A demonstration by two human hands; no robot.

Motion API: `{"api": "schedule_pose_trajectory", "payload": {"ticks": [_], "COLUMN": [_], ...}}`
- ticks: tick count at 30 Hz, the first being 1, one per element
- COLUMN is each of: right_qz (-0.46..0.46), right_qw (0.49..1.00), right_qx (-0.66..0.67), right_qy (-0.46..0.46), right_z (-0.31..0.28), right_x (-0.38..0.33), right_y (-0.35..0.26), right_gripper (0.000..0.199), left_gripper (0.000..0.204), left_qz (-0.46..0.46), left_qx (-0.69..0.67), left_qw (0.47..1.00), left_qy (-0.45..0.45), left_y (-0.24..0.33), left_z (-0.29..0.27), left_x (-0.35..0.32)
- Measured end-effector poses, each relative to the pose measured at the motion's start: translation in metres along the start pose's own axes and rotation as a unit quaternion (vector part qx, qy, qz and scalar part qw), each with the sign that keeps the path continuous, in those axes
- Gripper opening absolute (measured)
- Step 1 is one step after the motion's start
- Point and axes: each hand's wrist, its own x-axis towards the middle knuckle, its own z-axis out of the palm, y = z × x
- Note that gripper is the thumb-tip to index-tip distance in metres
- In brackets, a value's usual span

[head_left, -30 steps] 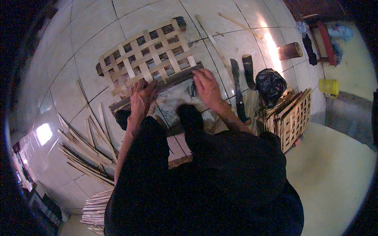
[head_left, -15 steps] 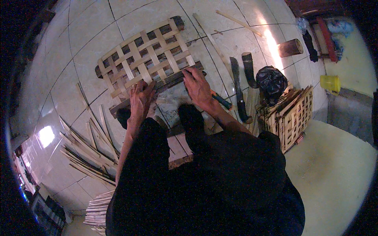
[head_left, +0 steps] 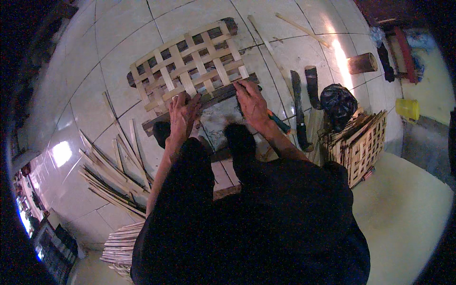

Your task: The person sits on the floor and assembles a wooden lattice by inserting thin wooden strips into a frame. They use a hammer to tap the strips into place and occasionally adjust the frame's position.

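Centrally, as my remote feed has it: one weave (head_left: pixel 190 69), pale strips, open squares, set slantwise above the tiles (head_left: pixel 114 57), its near edge along a dark bar (head_left: pixel 223 94). Left hand (head_left: pixel 183 114): fingers bent, tips at that near edge. Right hand (head_left: pixel 252 104): fingers partly curled, tips at the bar's right part. Whether either pinches or merely presses, I cannot tell.

Risks, in my judgement: near strip out of line, should the left fingertips let up; weave skewed, from uneven pressure between hands; bar shifted, the tiles looking slick; splinters, fingers being bare against raw ends; right forearm snagged on the orange-and-dark tool (head_left: pixel 280 122) or, farther out, the knife (head_left: pixel 298 107), from a wide swing.

Surface: pale tiles, dark joints, glare at left and upper right.

Room, left: loose strips (head_left: pixel 109 176), fanned; bundle (head_left: pixel 121 246), nearer the body.

Room, right: black bag (head_left: pixel 338 104); stack (head_left: pixel 368 147) of similar weaves, leaning; log (head_left: pixel 362 63), lying; yellow tub (head_left: pixel 407 109), by the wall. Outer rim: too dark for me to itemise
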Motion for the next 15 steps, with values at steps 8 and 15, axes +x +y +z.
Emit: {"api": "schedule_pose_trajectory", "payload": {"ticks": [8,15], "right_qz": [-0.091,-0.032], "right_qw": [0.982,0.999], "right_qx": [-0.161,-0.041], "right_qy": [0.026,0.007], "right_z": [-0.009,-0.005], "right_x": [-0.003,0.001], "right_y": [-0.003,-0.002], "right_gripper": [0.036,0.040], "left_gripper": [0.040,0.029], "left_qz": [0.098,0.191], "left_qx": [0.110,-0.035], "left_qw": [0.986,0.979], "left_qy": [0.080,0.065], "left_y": [0.034,0.066], "left_z": [-0.003,0.041], "left_x": [0.006,0.069]}}
